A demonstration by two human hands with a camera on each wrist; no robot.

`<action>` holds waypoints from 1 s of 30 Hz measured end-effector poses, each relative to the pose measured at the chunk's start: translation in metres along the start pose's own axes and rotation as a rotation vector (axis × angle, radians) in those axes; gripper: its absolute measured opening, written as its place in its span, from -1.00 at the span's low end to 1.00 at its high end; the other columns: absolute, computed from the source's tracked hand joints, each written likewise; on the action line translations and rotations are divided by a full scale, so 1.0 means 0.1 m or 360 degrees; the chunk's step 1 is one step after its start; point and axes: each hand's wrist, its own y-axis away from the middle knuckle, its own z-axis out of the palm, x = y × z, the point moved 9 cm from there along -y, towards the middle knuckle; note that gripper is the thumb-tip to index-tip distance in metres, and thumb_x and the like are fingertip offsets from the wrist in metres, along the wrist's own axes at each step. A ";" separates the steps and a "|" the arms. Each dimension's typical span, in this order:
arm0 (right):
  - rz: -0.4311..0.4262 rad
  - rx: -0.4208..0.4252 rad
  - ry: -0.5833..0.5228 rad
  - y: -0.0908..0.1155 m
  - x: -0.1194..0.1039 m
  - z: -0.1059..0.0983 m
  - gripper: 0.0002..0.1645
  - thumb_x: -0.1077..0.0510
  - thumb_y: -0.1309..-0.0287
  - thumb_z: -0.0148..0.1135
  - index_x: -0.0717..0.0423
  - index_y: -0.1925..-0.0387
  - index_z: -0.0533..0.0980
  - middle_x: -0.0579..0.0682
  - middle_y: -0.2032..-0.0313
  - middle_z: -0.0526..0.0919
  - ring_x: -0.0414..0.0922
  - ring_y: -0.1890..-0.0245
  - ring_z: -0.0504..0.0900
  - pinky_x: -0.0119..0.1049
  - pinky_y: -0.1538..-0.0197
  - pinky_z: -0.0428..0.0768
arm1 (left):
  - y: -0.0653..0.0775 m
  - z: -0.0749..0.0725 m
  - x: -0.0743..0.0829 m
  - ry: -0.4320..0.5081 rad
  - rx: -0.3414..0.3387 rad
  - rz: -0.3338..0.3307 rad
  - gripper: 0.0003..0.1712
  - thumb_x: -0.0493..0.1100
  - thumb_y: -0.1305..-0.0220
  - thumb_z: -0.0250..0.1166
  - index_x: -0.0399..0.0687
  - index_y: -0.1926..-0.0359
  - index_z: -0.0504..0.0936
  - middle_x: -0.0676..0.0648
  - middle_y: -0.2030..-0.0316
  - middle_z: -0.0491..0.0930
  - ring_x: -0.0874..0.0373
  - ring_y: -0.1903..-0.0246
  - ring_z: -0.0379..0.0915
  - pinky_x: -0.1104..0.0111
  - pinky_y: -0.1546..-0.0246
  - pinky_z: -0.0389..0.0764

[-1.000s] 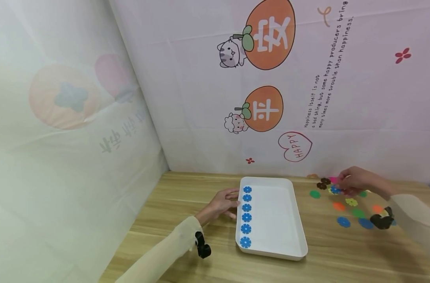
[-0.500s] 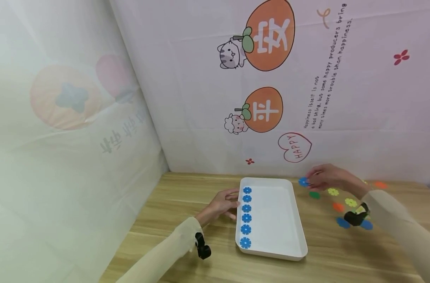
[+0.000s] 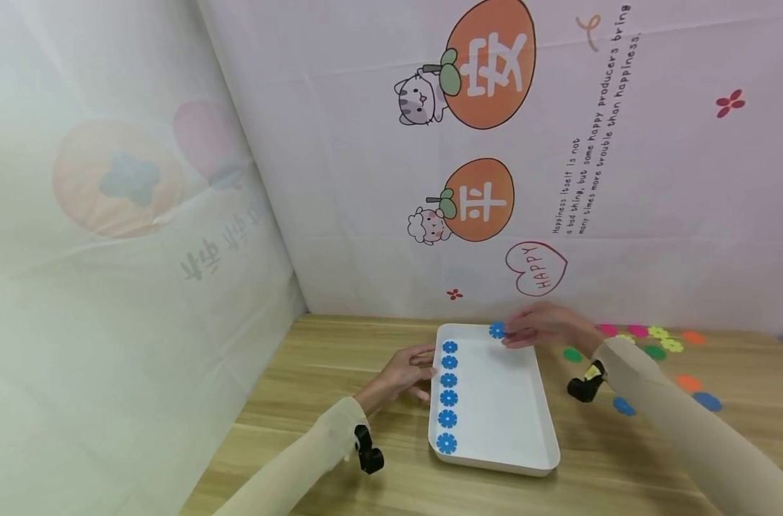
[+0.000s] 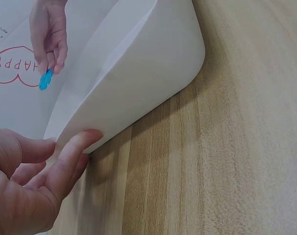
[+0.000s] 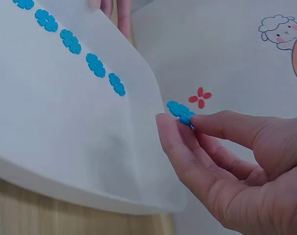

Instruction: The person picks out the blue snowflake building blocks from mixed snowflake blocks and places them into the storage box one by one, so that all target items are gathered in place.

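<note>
A white rectangular tray [image 3: 494, 401] lies on the wooden table, with several blue flower-shaped discs [image 3: 448, 380] lined up along its left side. My left hand [image 3: 407, 370] holds the tray's left wall; in the left wrist view the thumb [image 4: 40, 148] meets the rim and the fingers [image 4: 72, 154] lie against the outside. My right hand [image 3: 542, 326] is over the tray's far right corner. Between thumb and fingertips it pinches another blue flower-shaped disc [image 5: 182, 112], held near the far rim, above the tray floor.
Loose discs in pink [image 3: 637, 330], yellow [image 3: 671, 345], green [image 3: 572, 355], orange [image 3: 689, 383] and blue [image 3: 707, 400] are scattered right of the tray, partly behind the right sleeve [image 3: 688, 423]. A printed cloth [image 3: 365, 265] stands behind the table, another cloth [image 3: 140, 344] at left.
My right hand has carried a blue flower-shaped disc leftward from the loose discs to the tray's far end. My left hand and the tray have stayed put.
</note>
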 end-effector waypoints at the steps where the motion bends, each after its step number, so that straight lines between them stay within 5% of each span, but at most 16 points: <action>1: -0.0013 -0.0029 -0.0005 -0.03 0.01 0.03 -0.69 0.30 -0.52 0.14 0.50 -0.11 0.54 0.24 0.02 0.78 0.08 0.02 0.80 0.08 -0.27 0.68 | 0.00 0.00 0.00 -0.0002 0.0001 -0.0001 -0.34 -0.34 -0.45 0.31 -0.10 -0.51 0.41 -0.28 -0.35 0.53 -0.09 -0.04 0.70 0.24 0.41 0.85; 5: 0.0014 0.0010 0.0009 -0.16 0.05 0.12 -0.68 0.29 -0.49 0.18 0.48 -0.10 0.55 0.19 0.11 0.81 0.05 0.09 0.83 0.00 -0.18 0.76 | 0.02 0.00 0.01 0.0006 -0.0001 0.0000 -0.34 -0.34 -0.45 0.31 -0.10 -0.51 0.40 -0.28 -0.35 0.54 -0.10 -0.04 0.71 0.24 0.41 0.85; 13: 0.0197 0.0335 0.0231 -0.36 0.13 0.26 -0.69 0.32 -0.39 0.29 0.49 -0.04 0.55 0.24 0.20 0.80 0.06 0.19 0.84 -0.11 -0.02 0.83 | 0.02 0.00 0.02 0.0000 -0.0008 0.0014 -0.35 -0.33 -0.47 0.29 -0.05 -0.51 0.42 -0.27 -0.34 0.55 -0.07 0.00 0.72 0.23 0.40 0.85; 30: -0.0138 0.0699 0.0762 -0.42 0.12 0.51 -0.91 0.44 -0.31 0.25 0.42 0.33 0.52 0.29 0.39 0.74 0.09 0.42 0.81 -0.18 0.26 0.85 | 0.01 -0.01 0.01 -0.0005 -0.0018 0.0018 -0.36 -0.33 -0.47 0.29 -0.09 -0.51 0.41 -0.27 -0.33 0.56 -0.05 0.01 0.72 0.24 0.40 0.85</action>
